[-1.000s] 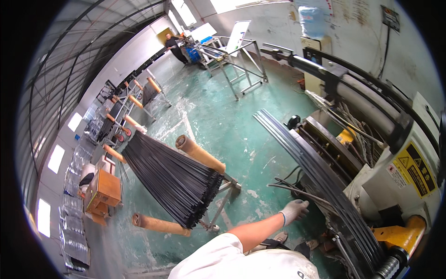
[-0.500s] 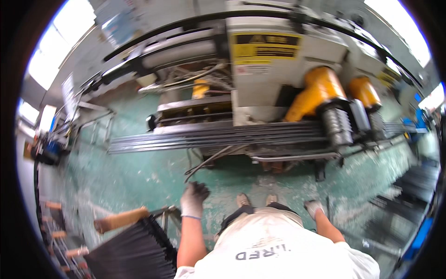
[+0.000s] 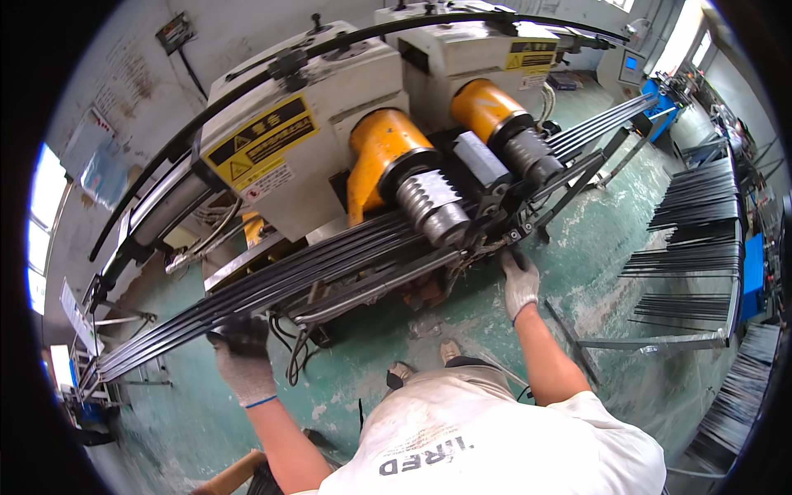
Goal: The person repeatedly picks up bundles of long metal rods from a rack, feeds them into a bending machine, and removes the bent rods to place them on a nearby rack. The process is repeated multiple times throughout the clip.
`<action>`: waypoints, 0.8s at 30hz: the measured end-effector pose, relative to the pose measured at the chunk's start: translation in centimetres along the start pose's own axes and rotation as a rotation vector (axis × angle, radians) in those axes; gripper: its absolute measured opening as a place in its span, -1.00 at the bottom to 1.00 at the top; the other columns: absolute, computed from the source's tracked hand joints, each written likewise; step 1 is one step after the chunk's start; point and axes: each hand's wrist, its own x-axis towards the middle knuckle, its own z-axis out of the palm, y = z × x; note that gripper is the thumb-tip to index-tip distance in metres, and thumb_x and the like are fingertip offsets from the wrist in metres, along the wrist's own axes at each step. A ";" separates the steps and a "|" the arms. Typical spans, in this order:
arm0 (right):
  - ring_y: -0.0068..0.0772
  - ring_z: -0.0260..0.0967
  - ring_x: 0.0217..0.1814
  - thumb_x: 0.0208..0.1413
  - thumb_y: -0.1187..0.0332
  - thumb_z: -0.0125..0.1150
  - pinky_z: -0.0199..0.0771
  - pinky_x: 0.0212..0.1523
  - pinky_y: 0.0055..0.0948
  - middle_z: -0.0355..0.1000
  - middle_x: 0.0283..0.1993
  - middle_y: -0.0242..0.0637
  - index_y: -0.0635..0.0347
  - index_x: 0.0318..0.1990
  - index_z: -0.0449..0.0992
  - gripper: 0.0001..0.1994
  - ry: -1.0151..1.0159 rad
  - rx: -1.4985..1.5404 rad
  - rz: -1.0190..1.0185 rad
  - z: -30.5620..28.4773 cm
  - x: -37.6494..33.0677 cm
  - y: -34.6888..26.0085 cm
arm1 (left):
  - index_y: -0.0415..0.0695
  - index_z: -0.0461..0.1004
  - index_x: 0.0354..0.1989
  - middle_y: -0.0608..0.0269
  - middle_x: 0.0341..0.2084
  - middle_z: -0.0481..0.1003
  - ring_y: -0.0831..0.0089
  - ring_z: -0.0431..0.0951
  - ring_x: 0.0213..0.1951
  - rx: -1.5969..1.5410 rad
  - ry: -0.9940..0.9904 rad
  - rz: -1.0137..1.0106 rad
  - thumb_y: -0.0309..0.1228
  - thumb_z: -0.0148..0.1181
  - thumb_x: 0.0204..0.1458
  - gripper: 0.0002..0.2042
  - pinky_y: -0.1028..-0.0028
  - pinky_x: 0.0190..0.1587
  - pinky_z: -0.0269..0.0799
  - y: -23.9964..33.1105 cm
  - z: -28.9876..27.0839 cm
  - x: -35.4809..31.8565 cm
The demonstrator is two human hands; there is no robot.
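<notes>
Long dark metal bars (image 3: 289, 268) lie along the front edge of the white machine (image 3: 301, 194), overhanging its left end. The gloved left hand (image 3: 245, 363) curls at their overhang; I cannot tell whether it grips. The gloved right hand (image 3: 521, 289) is at the front edge, below 2 ribbed spindles (image 3: 433, 206), opening and hold unclear.

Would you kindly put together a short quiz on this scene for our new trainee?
1. True or false: the left hand and the right hand both wear gloves.
2. What colour are the two cylindrical housings on the machine? (a) green (b) orange (c) white
3. Fill in: the hand nearer the long dark bars is the ____ hand.

Key: 1. True. 2. (b) orange. 3. left.
</notes>
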 end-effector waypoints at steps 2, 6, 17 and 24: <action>-0.20 0.53 0.32 0.55 0.14 0.32 0.42 0.47 -0.24 0.67 0.32 -0.10 0.43 0.38 0.60 -0.49 0.051 0.121 -0.015 1.3 0.2 -4.9 | -0.04 0.55 0.40 0.06 0.33 0.61 0.07 0.59 0.32 0.021 -0.067 0.054 0.28 0.09 0.51 -0.35 -0.03 0.42 0.45 1.3 3.3 2.0; -0.21 0.48 0.41 0.58 0.06 0.31 0.37 0.53 -0.23 0.58 0.45 -0.08 0.46 0.47 0.52 -0.39 0.100 0.280 -0.072 3.6 1.3 -10.7 | -0.14 0.53 0.47 0.00 0.40 0.57 0.03 0.58 0.39 0.173 -0.026 0.257 0.07 0.00 0.61 -0.43 -0.09 0.52 0.42 3.9 11.0 4.8; -0.25 0.61 0.20 0.38 0.24 0.44 0.63 0.18 -0.15 0.64 0.28 -0.20 0.20 0.42 0.60 -0.49 -0.069 0.544 0.023 7.1 11.0 -13.6 | -0.28 0.46 0.49 -0.10 0.28 0.65 0.07 0.70 0.25 0.339 -0.125 0.556 -0.02 0.17 0.55 -0.40 0.11 0.31 0.64 8.0 34.5 5.5; -0.24 0.65 0.11 0.32 0.30 0.52 0.69 0.11 -0.15 0.66 0.22 -0.20 0.18 0.37 0.64 -0.51 -0.085 0.575 0.001 6.8 12.5 -13.7 | -0.45 0.56 0.28 -0.11 -0.10 0.76 0.18 0.83 -0.18 0.823 -0.279 0.563 -0.32 0.37 0.43 -0.56 0.28 -0.04 0.81 2.4 44.1 8.8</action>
